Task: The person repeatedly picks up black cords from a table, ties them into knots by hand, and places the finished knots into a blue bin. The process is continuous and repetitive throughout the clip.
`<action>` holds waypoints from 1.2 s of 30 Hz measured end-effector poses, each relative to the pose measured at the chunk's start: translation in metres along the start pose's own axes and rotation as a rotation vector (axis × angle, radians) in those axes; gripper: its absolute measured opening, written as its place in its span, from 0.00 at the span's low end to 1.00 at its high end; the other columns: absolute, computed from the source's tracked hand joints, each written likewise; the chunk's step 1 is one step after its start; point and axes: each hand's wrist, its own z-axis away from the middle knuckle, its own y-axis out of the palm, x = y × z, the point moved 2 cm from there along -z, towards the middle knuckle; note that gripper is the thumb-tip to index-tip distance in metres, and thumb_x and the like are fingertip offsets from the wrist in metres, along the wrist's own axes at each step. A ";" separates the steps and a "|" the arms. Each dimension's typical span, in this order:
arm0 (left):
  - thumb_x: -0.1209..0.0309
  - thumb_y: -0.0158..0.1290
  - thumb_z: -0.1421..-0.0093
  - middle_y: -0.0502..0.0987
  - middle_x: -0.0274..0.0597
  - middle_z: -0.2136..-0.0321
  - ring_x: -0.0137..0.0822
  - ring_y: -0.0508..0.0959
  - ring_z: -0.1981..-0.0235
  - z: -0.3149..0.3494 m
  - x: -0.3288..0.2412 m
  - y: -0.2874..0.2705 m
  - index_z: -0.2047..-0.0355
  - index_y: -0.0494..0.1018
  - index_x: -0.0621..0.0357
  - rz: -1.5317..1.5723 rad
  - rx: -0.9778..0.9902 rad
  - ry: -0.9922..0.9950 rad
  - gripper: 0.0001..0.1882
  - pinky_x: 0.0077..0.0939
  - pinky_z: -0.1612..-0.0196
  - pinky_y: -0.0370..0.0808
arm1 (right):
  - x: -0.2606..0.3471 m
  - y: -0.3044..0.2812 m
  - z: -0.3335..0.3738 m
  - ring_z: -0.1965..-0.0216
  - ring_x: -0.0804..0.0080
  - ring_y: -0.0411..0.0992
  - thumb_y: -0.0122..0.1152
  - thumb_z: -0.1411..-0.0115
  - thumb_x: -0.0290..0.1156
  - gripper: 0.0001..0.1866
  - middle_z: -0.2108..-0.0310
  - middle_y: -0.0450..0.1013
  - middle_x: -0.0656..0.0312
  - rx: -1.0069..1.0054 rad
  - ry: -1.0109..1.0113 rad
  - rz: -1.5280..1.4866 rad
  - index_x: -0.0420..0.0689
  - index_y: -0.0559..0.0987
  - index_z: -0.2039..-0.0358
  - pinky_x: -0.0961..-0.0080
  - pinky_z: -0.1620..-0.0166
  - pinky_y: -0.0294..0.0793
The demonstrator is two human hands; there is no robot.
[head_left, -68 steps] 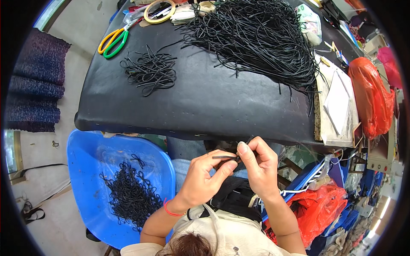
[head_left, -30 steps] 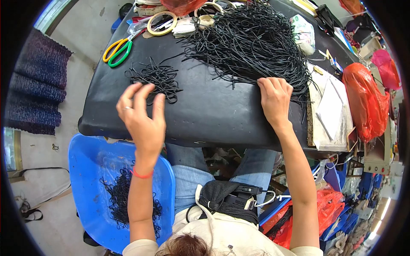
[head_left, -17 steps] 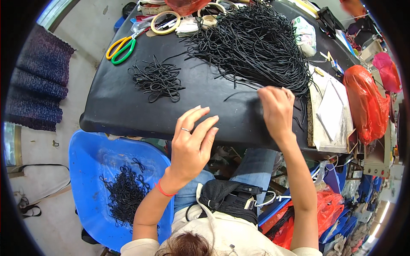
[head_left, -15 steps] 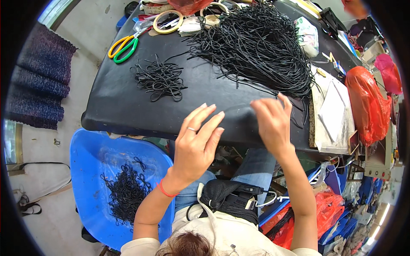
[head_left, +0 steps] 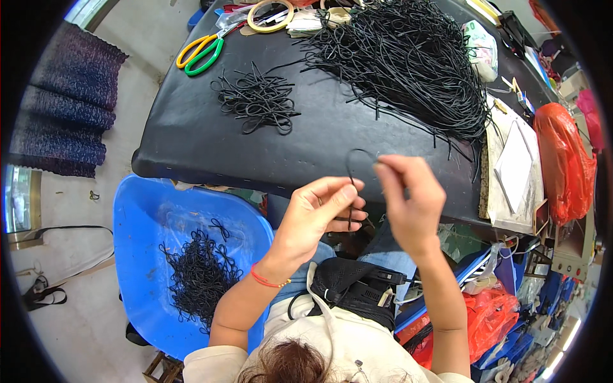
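A thin black cord [head_left: 350, 167] runs between my hands in a curve, over the near edge of the table. My left hand [head_left: 317, 214] pinches it between thumb and fingers, and its lower end hangs past the fingertips. My right hand [head_left: 410, 198] is closed at the cord's other end, thumb against forefinger. Beyond them a large heap of straight black cords [head_left: 408, 70] covers the far right of the table. A small pile of looped black cords [head_left: 258, 101] lies at the left on the tabletop.
The black-covered table [head_left: 191, 137] carries scissors [head_left: 204, 54] with yellow and green handles, a tape roll [head_left: 270, 16] and a white board [head_left: 513, 167]. A blue tub [head_left: 137, 230] at lower left holds more looped cords [head_left: 201, 277]. Red plastic bags [head_left: 562, 163] stand at right.
A cord now spans my hands, which showed no cord before. My left hand has moved right and closed on it; my right hand has turned and closed. The whole view has shifted slightly.
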 end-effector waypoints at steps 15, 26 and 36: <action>0.74 0.51 0.43 0.75 0.37 0.69 0.24 0.75 0.72 -0.004 0.012 -0.009 0.59 0.71 0.62 -0.008 -0.074 0.225 0.11 0.18 0.68 0.74 | 0.012 0.006 0.010 0.76 0.67 0.69 0.57 0.53 0.17 0.11 0.73 0.67 0.57 0.114 -0.056 -0.015 0.39 0.75 0.66 0.76 0.74 0.70; 0.78 0.52 0.45 0.75 0.40 0.74 0.27 0.76 0.72 0.028 -0.005 -0.023 0.67 0.73 0.66 -1.037 -0.159 0.515 0.06 0.18 0.69 0.72 | 0.002 -0.042 -0.017 0.78 0.74 0.68 0.62 0.55 0.20 0.08 0.77 0.69 0.61 0.188 -0.112 0.056 0.41 0.77 0.71 0.80 0.75 0.67; 0.74 0.51 0.43 0.75 0.41 0.68 0.28 0.77 0.69 0.011 0.004 -0.009 0.59 0.71 0.64 0.131 0.003 0.139 0.12 0.17 0.69 0.77 | 0.026 0.001 0.013 0.75 0.70 0.70 0.59 0.52 0.17 0.09 0.74 0.72 0.59 0.182 0.085 -0.218 0.39 0.76 0.68 0.78 0.72 0.70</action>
